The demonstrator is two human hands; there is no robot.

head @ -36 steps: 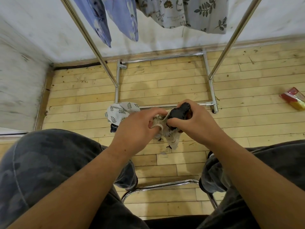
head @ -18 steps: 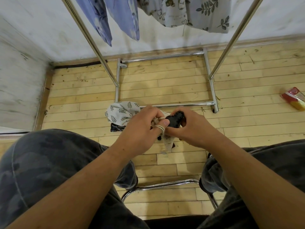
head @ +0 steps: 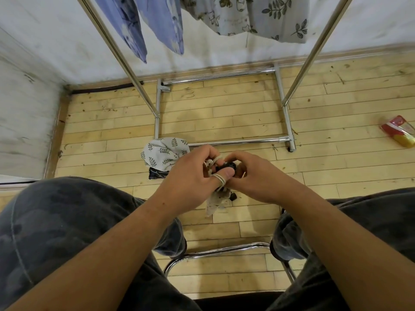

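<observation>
Both hands meet between the knees, above the wooden floor point(head: 247, 113). The left hand point(head: 190, 176) has a pale string point(head: 219, 178) wound round its thumb. Its grip is closed, fingers curled on that string and on the gathered neck of a small cloth pouch point(head: 216, 202), which hangs straight down from under the two hands. The right hand point(head: 258, 178) has its grip closed in a pinch on a small black thing point(head: 226, 168); what it is I cannot tell. It sits directly between the two hands, touching the left thumb tip, at the neck of the pouch and above its body. The pouch's long axis runs downward, away from both grips, so the work is all at its top end. The right hand is the one on the black thing, and the left seems to steady the string. The coming move is likely a short one by the right fingertips, toward the left thumb. Behind the hands, a leaf-print cloth point(head: 165, 151) lies on the floor beside the base bar of a metal rack point(head: 235, 142).
</observation>
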